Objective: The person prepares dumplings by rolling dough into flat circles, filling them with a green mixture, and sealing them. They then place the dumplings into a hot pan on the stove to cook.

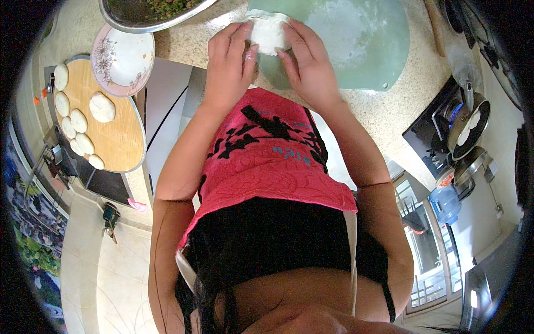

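A flat round of white dough lies at the near left edge of a green mat dusted with flour. On its left side my left hand grips the rim between thumb and fingers. My right hand has hold of the opposite rim in the same way. To the left, a metal bowl holds a chopped green and brown filling. Just below that bowl stands a pink-rimmed floral bowl, pale inside with a few bits on it.
Several pale dough rounds and one larger filled-looking round rest on a round wooden board at left. At right, a frying pan with pale pieces sits over a lit blue gas flame. A wooden stick lies beyond the mat.
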Demonstrator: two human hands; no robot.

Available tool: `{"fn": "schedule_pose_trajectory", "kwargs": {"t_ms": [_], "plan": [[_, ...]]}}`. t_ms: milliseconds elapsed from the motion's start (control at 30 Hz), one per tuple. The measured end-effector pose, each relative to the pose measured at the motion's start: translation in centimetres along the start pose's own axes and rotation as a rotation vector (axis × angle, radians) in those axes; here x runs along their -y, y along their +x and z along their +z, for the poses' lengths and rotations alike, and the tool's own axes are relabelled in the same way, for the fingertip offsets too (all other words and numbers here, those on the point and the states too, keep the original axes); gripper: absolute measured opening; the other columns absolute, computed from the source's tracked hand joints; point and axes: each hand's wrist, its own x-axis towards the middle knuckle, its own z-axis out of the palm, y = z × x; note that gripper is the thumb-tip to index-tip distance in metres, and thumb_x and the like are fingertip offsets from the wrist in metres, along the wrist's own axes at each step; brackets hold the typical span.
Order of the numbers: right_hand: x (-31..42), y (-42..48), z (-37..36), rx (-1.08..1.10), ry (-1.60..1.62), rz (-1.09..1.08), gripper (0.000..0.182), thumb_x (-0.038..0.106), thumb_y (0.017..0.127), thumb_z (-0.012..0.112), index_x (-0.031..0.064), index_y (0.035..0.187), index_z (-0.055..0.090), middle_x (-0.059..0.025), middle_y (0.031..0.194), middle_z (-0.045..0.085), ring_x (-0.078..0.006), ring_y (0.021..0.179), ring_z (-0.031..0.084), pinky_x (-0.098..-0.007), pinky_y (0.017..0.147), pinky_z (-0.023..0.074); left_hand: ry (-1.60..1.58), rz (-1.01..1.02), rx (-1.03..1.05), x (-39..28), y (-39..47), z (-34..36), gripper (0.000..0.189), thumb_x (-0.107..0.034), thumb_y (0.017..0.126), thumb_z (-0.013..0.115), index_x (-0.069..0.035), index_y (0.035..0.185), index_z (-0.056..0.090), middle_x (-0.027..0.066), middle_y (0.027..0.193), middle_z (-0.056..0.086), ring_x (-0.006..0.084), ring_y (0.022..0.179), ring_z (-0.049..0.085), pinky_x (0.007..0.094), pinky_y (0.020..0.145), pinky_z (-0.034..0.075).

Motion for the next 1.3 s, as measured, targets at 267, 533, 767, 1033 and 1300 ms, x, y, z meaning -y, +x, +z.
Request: {"fn": "schedule_pose_trajectory", "kwargs": {"t_ms": [267,533,767,1033,1300], "plan": [[-0.1,0.3,0.3,-0.029,0.044,0.077,0.062,0.021,0.072,0.075,0.0046,0.126,0.048,-0.0153,0.123,0.05,-0.0333,0.11,0.048,-0.0389,0.093,0.0417,-0.195,-0.24,0.12,-0.1,2.0,0.1,0.043,-0.021,0.082,0.065,-0.003,0.12,0.054,0.0175,0.108,0.053,0.028,0.091,0.057,0.0363,0.08,0.048],[-1.0,0.2,0.2,0.017,0.131,0.097,0.07,0.02,0.067,0.077,0.0048,0.127,0.046,-0.0146,0.12,0.049,-0.0333,0.11,0.047,-0.0393,0.095,0.0404,-0.172,-0.21,0.294,0.2,3.9,-0.8,0.04,-0.022,0.081,0.067,-0.002,0.114,0.056,0.0149,0.102,0.059,0.0221,0.087,0.06,0.031,0.079,0.048],[0.1,2.0,-2.8,0.071,0.32,0.133,0.041,0.012,0.084,0.061,0.0033,0.122,0.051,-0.0192,0.116,0.054,-0.037,0.108,0.05,-0.0397,0.091,0.042,-0.724,-0.327,0.306,-0.1,3.5,-0.2,0.03,-0.013,0.087,0.063,-0.003,0.114,0.055,0.0043,0.108,0.06,0.0106,0.096,0.055,0.0235,0.085,0.044],[-1.4,3.5,-3.2,0.089,0.362,0.016,0.025,0.01,0.084,0.06,0.0053,0.109,0.061,-0.0153,0.095,0.063,-0.0325,0.085,0.061,-0.0366,0.075,0.0482,-0.796,-0.484,0.401,-0.1,4.3,-0.5,0.025,-0.019,0.09,0.06,-0.004,0.109,0.061,0.0014,0.097,0.064,0.0086,0.091,0.057,0.0224,0.083,0.044],[-1.5,5.1,-3.7,0.247,0.526,0.206,0.012,0.009,0.085,0.062,0.0017,0.093,0.065,-0.0125,0.08,0.064,-0.021,0.069,0.061,-0.0298,0.064,0.0467,-0.702,-0.568,0.383,0.3,4.2,-0.7,0.026,-0.026,0.091,0.059,-0.004,0.103,0.065,-0.0003,0.091,0.064,0.0066,0.083,0.055,0.021,0.077,0.043]]}}
